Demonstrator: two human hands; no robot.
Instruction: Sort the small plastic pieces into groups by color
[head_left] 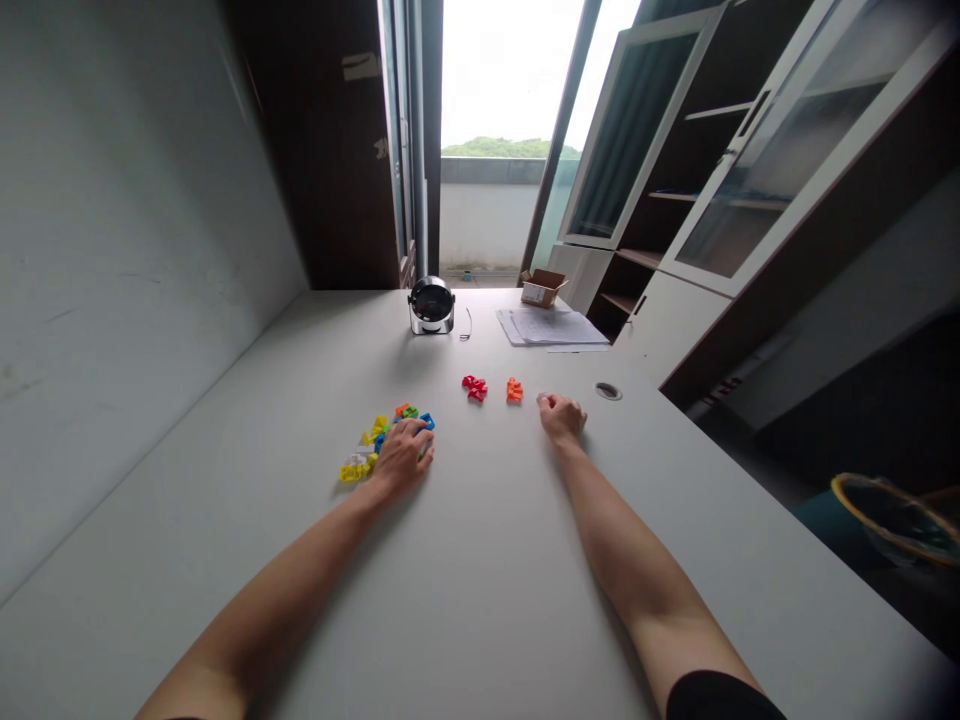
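Observation:
My left hand rests on the right side of a mixed pile of small plastic pieces, its fingers spread and slightly bent. Yellow pieces, a blue piece and a green piece show around it; part of the pile is hidden under the hand. Farther right, my right hand is closed at the tabletop, with a small whitish piece at its fingertips. Between the hands lie a cluster of red pieces and a smaller cluster of orange pieces.
On the white table stand a round black device on a stand and a small open cardboard box. Paper sheets lie before the box. A cable hole is right of my right hand. A wall borders the left side.

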